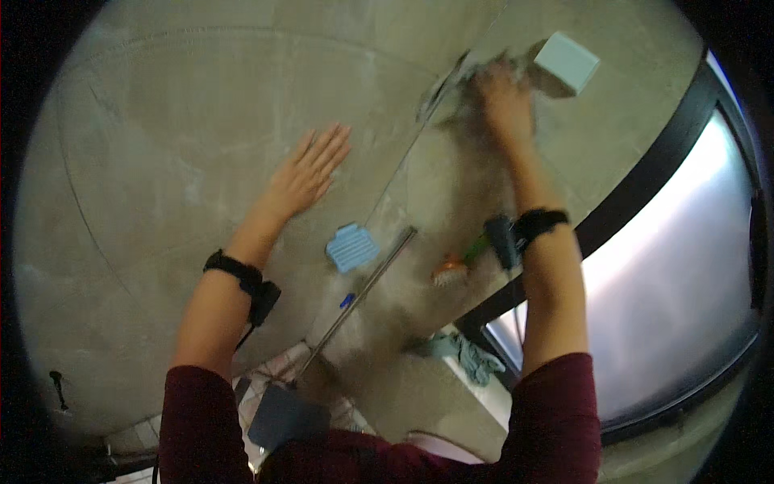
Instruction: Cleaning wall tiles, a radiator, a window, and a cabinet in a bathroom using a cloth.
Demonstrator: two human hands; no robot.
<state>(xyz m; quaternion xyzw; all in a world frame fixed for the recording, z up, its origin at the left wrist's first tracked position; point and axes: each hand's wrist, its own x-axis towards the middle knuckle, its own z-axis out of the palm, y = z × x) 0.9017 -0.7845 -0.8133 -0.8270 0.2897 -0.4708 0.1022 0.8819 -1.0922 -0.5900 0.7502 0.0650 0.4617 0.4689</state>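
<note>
My left hand (310, 168) lies flat against the beige wall (201, 113), its fingers stretched out and nothing in it. Higher up and to the right, my right hand (504, 101) reaches to the dark, scuffed seam (430, 113) that runs down the wall. Motion smears its fingertips, and I cannot make out whether a greyish patch there is something held. Just right of that hand is a white box (568, 62). A light blue ribbed soap dish (352, 247) sits below and between my hands.
A thin metal rod (363, 294) slants below the dish, beside a small blue piece (347, 301). An orange-and-green brush (451, 269) is near my right forearm. At the right stands a dark-framed frosted window (669, 298); a grey-green cloth (477, 359) lies on a ledge.
</note>
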